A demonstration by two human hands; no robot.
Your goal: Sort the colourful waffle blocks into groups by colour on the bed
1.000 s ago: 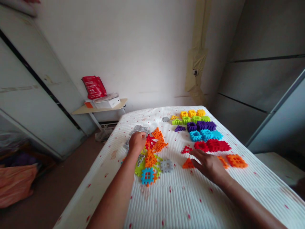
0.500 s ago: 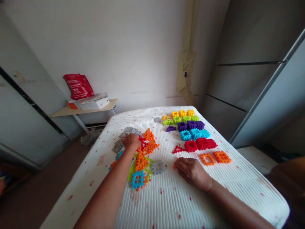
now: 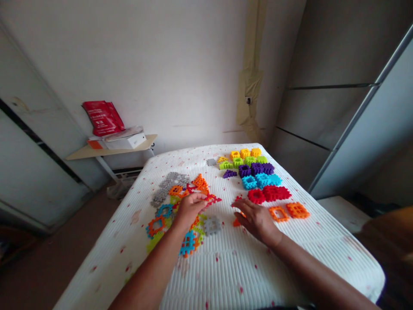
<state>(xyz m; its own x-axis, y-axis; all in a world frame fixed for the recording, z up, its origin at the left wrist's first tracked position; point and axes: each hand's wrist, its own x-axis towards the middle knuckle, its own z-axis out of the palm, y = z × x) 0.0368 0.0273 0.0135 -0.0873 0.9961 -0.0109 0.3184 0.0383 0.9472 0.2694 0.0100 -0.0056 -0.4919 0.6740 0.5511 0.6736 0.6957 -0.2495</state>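
Note:
My left hand (image 3: 192, 206) is closed on a red triangular building piece (image 3: 213, 199), whose tip points right, just over the mixed pile. My right hand (image 3: 256, 217) hovers with its fingers and thumb apart, nothing visibly held. Beneath its thumb shows part of an orange piece (image 3: 236, 222). Red triangular pieces (image 3: 238, 199) by its fingertips are partly hidden. Under and around my left hand lie orange triangular pieces (image 3: 200, 184), a blue window-shaped piece (image 3: 188, 243) and a grey square piece (image 3: 212, 225).
Sorted rows run along the right: yellow (image 3: 245, 153), green (image 3: 250, 161), purple (image 3: 257, 168), blue (image 3: 262, 179), red (image 3: 276, 193) and orange (image 3: 297, 210) pieces. Grey pieces (image 3: 167, 185) heap at the pile's far side. A side table (image 3: 148, 143) carries a red bag (image 3: 102, 118).
My left hand has come back from the pile toward the right with a red triangular piece. My right hand has opened and lifted off the orange piece.

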